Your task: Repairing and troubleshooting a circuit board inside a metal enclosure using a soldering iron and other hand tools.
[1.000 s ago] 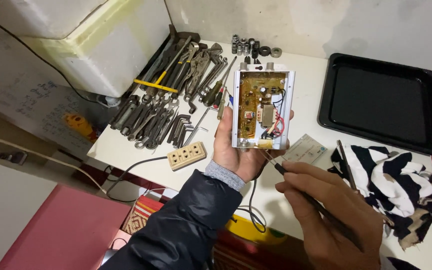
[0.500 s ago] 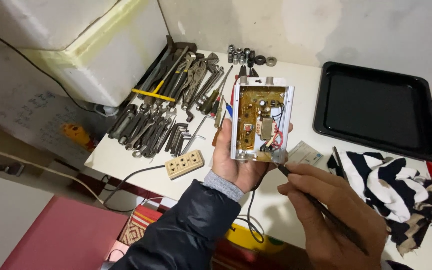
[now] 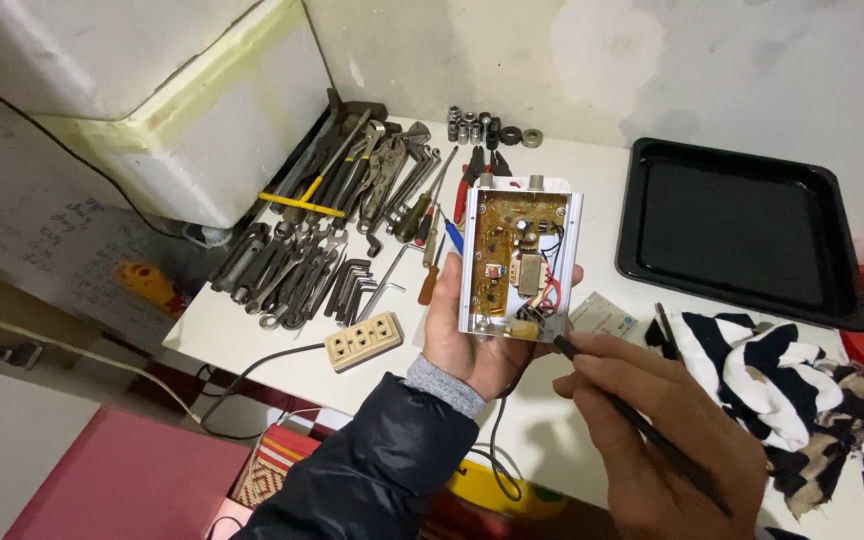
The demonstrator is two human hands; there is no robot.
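Head view: left hand [image 3: 472, 340] cradles the opened metal box [image 3: 518, 265] with its circuit board above the table [image 3: 252, 330]. Right hand [image 3: 667, 450] pinches a thin dark tool [image 3: 632, 420], tip at the box's 5 o'clock corner. Best keep the box steady, tip light.

So my left hand [image 3: 477, 345] is bare, and just behind the fingers [image 3: 439, 300] there's a grey ribbed knit cuff [image 3: 442, 386] poking out at the wrist. Behind that comes the sleeve [image 3: 372, 470] of a shiny black puffer-type jacket, all wrinkled. My right hand [image 3: 667, 435] is bare too, no glove, no ring, and its fingers [image 3: 607, 375] have short nails.
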